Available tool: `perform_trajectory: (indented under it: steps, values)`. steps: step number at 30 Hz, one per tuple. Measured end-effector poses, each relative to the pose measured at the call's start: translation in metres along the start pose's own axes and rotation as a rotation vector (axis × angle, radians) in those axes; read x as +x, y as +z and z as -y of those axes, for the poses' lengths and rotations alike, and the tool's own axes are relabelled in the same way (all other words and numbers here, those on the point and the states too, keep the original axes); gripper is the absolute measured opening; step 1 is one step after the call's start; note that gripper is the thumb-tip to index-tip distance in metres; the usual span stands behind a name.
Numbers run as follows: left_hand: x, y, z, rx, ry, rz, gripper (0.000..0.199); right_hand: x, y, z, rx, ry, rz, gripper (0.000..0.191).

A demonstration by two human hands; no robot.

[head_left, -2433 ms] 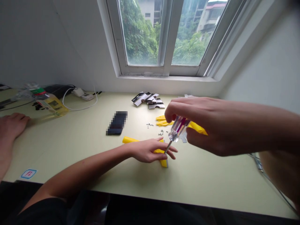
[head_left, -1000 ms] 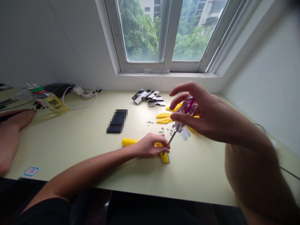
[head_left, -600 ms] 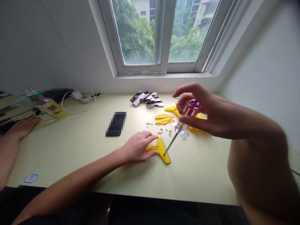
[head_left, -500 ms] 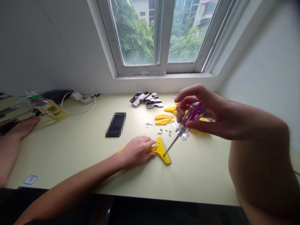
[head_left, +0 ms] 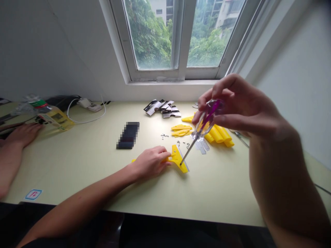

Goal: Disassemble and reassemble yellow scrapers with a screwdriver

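My left hand [head_left: 152, 161] is closed around the handle of a yellow scraper [head_left: 178, 159], whose wide head with a metal blade edge points right. In my right hand [head_left: 232, 106] is a screwdriver [head_left: 204, 125] with a clear and purple handle, held between thumb and fingers. Its shaft slants down left and the tip meets the lower part of the scraper head. One screw shows on the head's upper part. Small screws [head_left: 188, 145] and nuts [head_left: 163, 135] lie just beyond, near flat yellow pieces [head_left: 181, 130] and metal blades [head_left: 202, 146].
Yellow handles [head_left: 219, 133] lie at the right, partly behind my right hand. Black and white cards [head_left: 161, 108] rest near the window. A blurred-out dark phone-like object [head_left: 128, 136] is left of centre. Farther left are a bottle [head_left: 55, 119], a charger with cable [head_left: 89, 104] and another person's hand [head_left: 24, 134].
My right hand has rolled its grip round the screwdriver handle, the wrist now more upright and the fingers higher. The scraper head sits slightly higher in view, and more of the yellow handles shows.
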State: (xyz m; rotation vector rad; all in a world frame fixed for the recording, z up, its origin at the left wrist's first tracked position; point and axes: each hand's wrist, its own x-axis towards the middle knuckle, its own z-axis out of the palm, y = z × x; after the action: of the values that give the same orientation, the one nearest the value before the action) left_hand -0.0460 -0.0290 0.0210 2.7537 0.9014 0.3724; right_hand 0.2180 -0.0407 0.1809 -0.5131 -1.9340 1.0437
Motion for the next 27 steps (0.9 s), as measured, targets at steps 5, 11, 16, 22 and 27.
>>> perform_trajectory:
  steps: [5,11,16,22,27]
  values:
    - [0.001,-0.006,0.005,-0.002,-0.021,-0.059,0.028,0.013,0.023,-0.008,0.007,-0.038,-0.233,0.031]
    - [0.0,-0.006,0.006,0.056,-0.011,-0.025,0.027,0.024,0.053,-0.024,0.141,0.063,-0.346,0.034]
    - [-0.002,-0.009,0.005,0.083,-0.022,0.031,0.027,0.026,0.061,-0.028,0.286,0.036,-0.46,0.03]
    - [-0.003,-0.007,0.009,0.093,-0.012,0.05,0.029,0.026,0.047,-0.017,0.386,0.019,-0.518,0.033]
    - [-0.003,-0.005,0.01,0.075,0.0,-0.005,0.028,0.024,0.048,-0.012,0.37,0.008,-0.485,0.036]
